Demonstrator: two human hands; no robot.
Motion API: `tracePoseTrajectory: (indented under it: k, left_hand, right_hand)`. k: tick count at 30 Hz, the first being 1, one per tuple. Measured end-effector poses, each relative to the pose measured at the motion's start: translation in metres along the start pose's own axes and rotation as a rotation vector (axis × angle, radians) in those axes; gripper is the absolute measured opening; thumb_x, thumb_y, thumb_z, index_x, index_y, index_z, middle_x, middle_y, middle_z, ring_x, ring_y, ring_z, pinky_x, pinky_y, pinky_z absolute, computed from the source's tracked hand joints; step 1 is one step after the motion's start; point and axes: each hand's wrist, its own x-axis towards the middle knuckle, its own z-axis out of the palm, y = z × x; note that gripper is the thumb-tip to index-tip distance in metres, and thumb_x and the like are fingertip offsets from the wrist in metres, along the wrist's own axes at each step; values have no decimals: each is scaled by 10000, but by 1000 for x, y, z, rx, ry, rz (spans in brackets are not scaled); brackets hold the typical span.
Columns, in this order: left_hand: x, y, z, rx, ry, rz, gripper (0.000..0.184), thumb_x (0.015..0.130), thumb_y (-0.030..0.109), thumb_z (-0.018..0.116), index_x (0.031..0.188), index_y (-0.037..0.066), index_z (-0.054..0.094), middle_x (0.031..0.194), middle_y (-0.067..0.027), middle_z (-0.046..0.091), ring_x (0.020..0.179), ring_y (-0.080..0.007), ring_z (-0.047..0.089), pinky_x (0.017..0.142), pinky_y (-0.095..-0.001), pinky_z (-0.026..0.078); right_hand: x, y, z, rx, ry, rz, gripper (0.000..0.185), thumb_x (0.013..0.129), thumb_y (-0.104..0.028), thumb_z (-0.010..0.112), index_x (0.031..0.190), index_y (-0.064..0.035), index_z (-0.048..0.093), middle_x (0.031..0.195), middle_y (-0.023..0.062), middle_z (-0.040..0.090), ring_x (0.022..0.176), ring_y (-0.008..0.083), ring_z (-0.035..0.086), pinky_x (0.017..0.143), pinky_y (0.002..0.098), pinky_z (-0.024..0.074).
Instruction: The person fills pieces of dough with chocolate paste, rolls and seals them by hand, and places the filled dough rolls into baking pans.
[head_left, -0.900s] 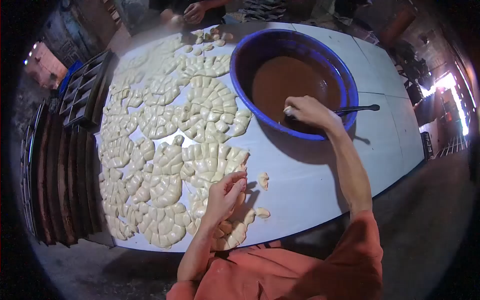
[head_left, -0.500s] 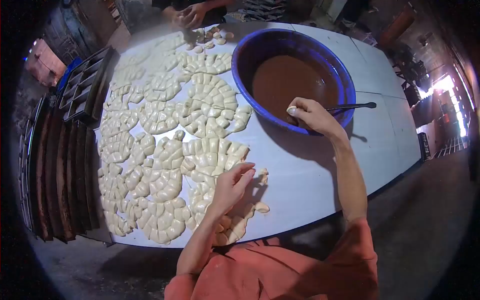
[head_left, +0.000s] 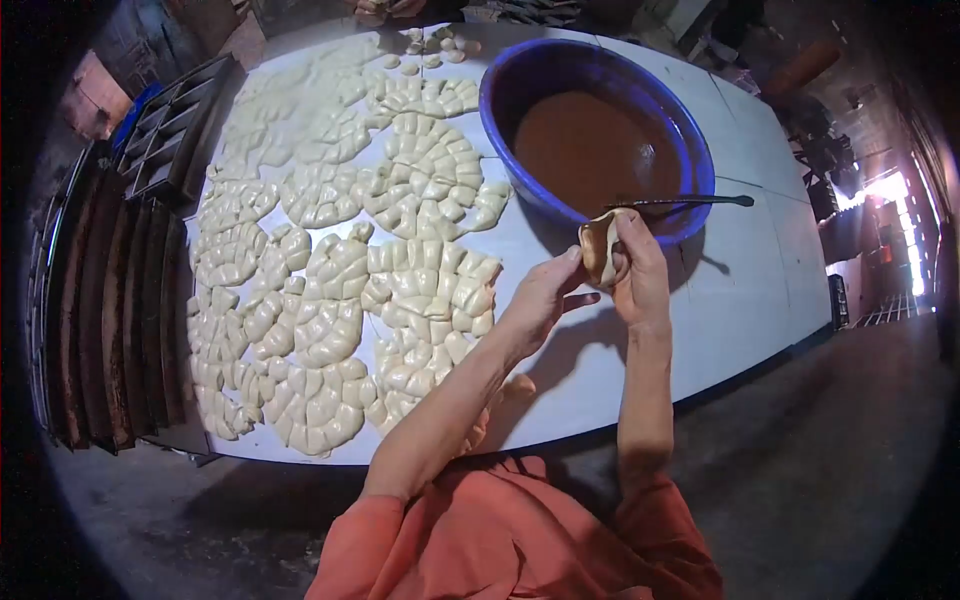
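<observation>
Over the near rim of a blue basin (head_left: 497, 130), my right hand (head_left: 642, 275) grips a flattened piece of dough (head_left: 597, 250) with brown filling on its face. My left hand (head_left: 538, 300) meets the dough's left edge with thumb and fingertips, one finger sticking out below. Brown filling (head_left: 585, 150) covers the bottom of the basin. A dark-handled utensil (head_left: 725, 201) lies across the basin's right rim, its working end hidden. Left of my hands, many pale, glossy dough pieces (head_left: 325, 300) lie pressed together in patches. My left forearm partly covers several nearer pieces.
A white table (head_left: 560, 400) carries the dough and basin. Dark metal pans (head_left: 110, 330) stand stacked on edge at the left, beside a divided metal tray (head_left: 172, 130). Small dough pieces (head_left: 440, 45) lie at the far edge, near another person's hands (head_left: 392, 8).
My right hand has drawn back from inside the basin, and the dough in it now shows opened with filling. My left hand has moved right and up from the dough patches to meet it.
</observation>
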Motion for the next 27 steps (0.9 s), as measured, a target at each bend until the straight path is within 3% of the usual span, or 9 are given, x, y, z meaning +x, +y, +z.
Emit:
tracePoseTrajectory:
  k: [2,7,10,12,14,16,22,24,27]
  left_hand:
    - [-8,1,-2,-35,-9,-15,433,1036,416,474,1265,73,607,1249,-52,632,1218,-179,544,1000,-433,463]
    - [-16,-1,-28,70,256,64,229,958,234,663,1071,36,638,937,-43,677,716,-147,684,708,-252,566]
    - [-23,1,-34,191,402,65,296,946,263,683,1081,0,669,930,-37,672,782,-138,681,741,-248,561]
    - [-25,-3,-40,250,385,90,316,946,257,685,1115,-10,673,951,-41,678,802,-129,675,748,-248,559]
    - [-27,-8,-43,307,367,115,338,947,251,687,1150,-19,677,973,-45,684,822,-120,669,755,-248,557]
    - [-30,-11,-39,332,323,134,357,950,219,683,1208,-27,665,1010,-60,695,853,-112,658,762,-248,552]
    - [-32,0,-36,485,297,188,381,927,227,708,1208,-27,667,1028,-93,699,832,-115,645,721,-264,549]
    - [-30,6,-36,413,222,84,362,923,244,712,1164,-25,682,985,-87,700,813,-121,647,701,-268,553]
    - [-31,26,-38,366,173,-59,337,931,255,702,1123,-22,690,953,-64,696,799,-124,651,685,-268,557]
  right_hand:
    - [-11,13,-5,59,64,-14,164,1039,-201,506,1107,-59,551,983,52,648,802,103,675,670,223,576]
    - [-37,33,-18,44,-16,-58,234,958,-152,618,1152,-43,547,1024,45,640,891,112,640,773,260,549]
    - [-49,60,-10,-233,28,-136,466,844,-110,748,1232,14,523,1187,104,615,1081,182,611,919,305,518]
    - [-56,81,-4,-692,81,-428,603,822,-67,761,1347,15,476,1300,144,562,1158,229,582,957,334,509]
    - [-61,86,3,-831,119,-483,598,818,-60,768,1362,-33,520,1294,154,553,1176,254,571,938,353,518]
    - [-64,92,4,-1131,187,-539,413,837,-46,746,1236,-55,638,1253,149,567,1124,266,599,878,343,536]
    - [-58,95,14,-1060,245,-585,122,880,16,676,1001,7,686,901,66,662,837,155,618,748,269,492]
    - [-59,96,12,-527,239,-179,98,932,-100,683,958,-5,690,876,23,670,835,108,608,720,257,493]
    - [-68,82,15,-472,161,-84,149,969,-124,648,1026,8,689,887,12,664,834,81,587,762,250,482]
